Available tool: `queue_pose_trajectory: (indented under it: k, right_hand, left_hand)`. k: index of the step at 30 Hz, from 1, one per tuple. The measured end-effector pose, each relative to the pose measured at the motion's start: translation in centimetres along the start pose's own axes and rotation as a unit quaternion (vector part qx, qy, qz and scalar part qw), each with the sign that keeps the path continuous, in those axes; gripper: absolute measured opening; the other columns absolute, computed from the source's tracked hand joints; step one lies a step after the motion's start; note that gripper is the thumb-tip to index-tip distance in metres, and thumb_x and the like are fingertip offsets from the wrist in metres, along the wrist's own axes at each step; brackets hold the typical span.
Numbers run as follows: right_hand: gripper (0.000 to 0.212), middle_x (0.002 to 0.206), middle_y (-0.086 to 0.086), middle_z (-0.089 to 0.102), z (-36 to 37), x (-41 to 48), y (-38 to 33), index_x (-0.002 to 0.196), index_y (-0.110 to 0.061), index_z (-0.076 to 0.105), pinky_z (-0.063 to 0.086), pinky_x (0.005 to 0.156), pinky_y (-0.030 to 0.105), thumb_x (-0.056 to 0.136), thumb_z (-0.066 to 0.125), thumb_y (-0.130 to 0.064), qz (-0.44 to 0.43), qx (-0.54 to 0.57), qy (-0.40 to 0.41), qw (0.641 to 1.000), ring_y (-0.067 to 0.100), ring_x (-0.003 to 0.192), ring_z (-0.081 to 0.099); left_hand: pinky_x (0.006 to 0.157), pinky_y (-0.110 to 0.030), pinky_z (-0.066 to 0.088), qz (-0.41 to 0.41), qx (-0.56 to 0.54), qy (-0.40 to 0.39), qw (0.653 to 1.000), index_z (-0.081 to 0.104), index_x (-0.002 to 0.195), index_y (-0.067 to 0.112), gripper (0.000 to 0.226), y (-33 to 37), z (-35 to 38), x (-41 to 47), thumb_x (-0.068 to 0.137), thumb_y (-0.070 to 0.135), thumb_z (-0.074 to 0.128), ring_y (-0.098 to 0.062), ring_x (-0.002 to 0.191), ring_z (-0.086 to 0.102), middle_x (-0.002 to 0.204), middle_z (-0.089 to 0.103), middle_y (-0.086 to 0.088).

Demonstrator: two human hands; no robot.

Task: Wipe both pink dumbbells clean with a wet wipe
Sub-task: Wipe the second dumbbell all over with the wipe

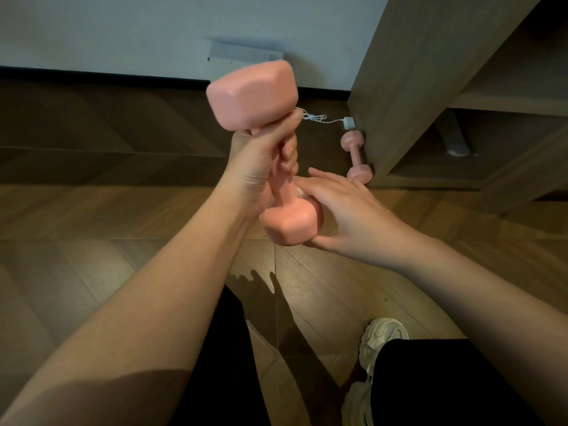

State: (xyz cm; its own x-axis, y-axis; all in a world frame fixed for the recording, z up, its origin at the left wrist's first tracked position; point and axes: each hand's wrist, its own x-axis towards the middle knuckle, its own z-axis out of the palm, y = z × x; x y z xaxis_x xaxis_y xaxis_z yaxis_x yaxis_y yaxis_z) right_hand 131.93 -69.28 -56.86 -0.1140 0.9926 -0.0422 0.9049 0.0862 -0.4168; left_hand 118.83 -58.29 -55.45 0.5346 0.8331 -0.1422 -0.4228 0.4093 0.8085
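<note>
The dumbbell [255, 93] is being held up in the air, tilted, over the floor [123, 226] and in front of the person. The left hand [261, 161] is gripping its handle with the fingers curled round it. The right hand [344, 210] is lying over the lower head [289, 224], fingers fairly straight on top and thumb underneath. It is pressing the wipe [299, 192] against the spot where handle and head meet. Only a small white scrap of the wipe is showing beneath the fingers.

The step in hand is probably the wiping of that lower head. To do it well, the left hand should be holding firm while the right is working the wipe round every flat face and into the neck. The dumbbell could be turned in the grip so that no side is missed. The upper head and the covered part of the handle are likely still waiting.

The second dumbbell [356, 155] is lying on the floor, touching the side of the shelf unit [408, 72], with a white cable [319, 119] just beyond it. Something grey [456, 142] is standing in the unit's lower compartment; I cannot tell what it is.
</note>
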Motion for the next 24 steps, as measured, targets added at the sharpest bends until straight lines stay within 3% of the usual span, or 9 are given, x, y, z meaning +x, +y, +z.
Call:
queue_pose_trajectory:
  k: [3,6,9,12,14,18,24]
  right_hand:
    - [0.075,0.146,-0.005,0.050,0.9,0.0,-0.2,0.141,-0.025,0.046,0.012,0.118,0.041,0.076,0.079,-0.042,-0.009,-0.070,0.023,0.997,0.013,0.143,0.032]
    - [0.056,0.128,0.000,0.065,1.4,-0.3,-0.2,0.122,-0.017,0.062,0.021,0.114,0.040,0.072,0.085,-0.026,-0.034,-0.108,0.094,0.989,0.020,0.129,0.051]
    - [0.052,0.126,0.003,0.065,1.6,-0.4,-0.7,0.119,-0.015,0.063,0.025,0.112,0.040,0.072,0.085,-0.016,-0.039,-0.098,0.116,0.988,0.022,0.127,0.053]
    - [0.063,0.138,0.002,0.057,1.9,-0.3,-1.3,0.132,-0.016,0.055,0.020,0.118,0.047,0.076,0.082,-0.028,-0.031,-0.109,0.077,0.991,0.020,0.136,0.044]
    - [0.066,0.138,0.002,0.058,1.9,-0.1,-1.5,0.132,-0.016,0.055,0.020,0.118,0.049,0.075,0.082,-0.038,-0.025,-0.126,0.070,0.989,0.020,0.134,0.047]
    - [0.051,0.114,0.004,0.069,2.2,0.0,-1.1,0.114,-0.013,0.065,0.033,0.109,0.043,0.070,0.088,-0.025,-0.055,-0.147,0.130,0.979,0.022,0.112,0.062]
    - [0.042,0.118,0.002,0.067,1.4,-0.5,-0.4,0.115,-0.010,0.067,0.050,0.093,0.039,0.078,0.081,-0.025,-0.123,-0.033,0.108,0.986,0.017,0.113,0.060]
  left_hand:
    - [0.049,-0.025,0.038,-0.012,0.035,0.073,0.997,0.061,0.074,0.011,0.017,-0.5,0.3,-0.2,0.090,0.011,0.068,-0.010,0.043,0.043,0.048,0.051,0.001]
    - [0.050,-0.024,0.040,-0.020,0.027,0.126,0.991,0.060,0.073,0.013,0.019,-0.6,-0.1,-0.1,0.088,0.016,0.071,-0.011,0.046,0.044,0.051,0.052,0.001]
    - [0.050,-0.023,0.043,-0.025,0.005,0.166,0.986,0.062,0.077,0.013,0.016,-0.5,-0.7,0.0,0.087,0.019,0.072,-0.009,0.047,0.048,0.054,0.055,0.002]
    - [0.051,-0.022,0.047,-0.028,-0.015,0.196,0.980,0.064,0.084,0.013,0.012,-0.6,-0.7,0.1,0.086,0.019,0.074,-0.008,0.048,0.052,0.057,0.059,0.002]
    - [0.052,-0.023,0.049,-0.028,-0.025,0.202,0.979,0.065,0.091,0.012,0.013,-0.7,-0.5,0.1,0.085,0.018,0.075,-0.008,0.050,0.056,0.059,0.061,0.002]
    - [0.056,-0.025,0.052,-0.025,-0.036,0.205,0.978,0.063,0.105,0.012,0.028,-0.8,-0.5,0.3,0.082,0.017,0.078,-0.009,0.056,0.060,0.066,0.063,0.000]
    - [0.056,-0.025,0.053,-0.054,-0.028,0.204,0.977,0.064,0.100,0.010,0.020,-0.7,-1.2,0.6,0.085,0.017,0.075,-0.009,0.053,0.060,0.062,0.062,0.002]
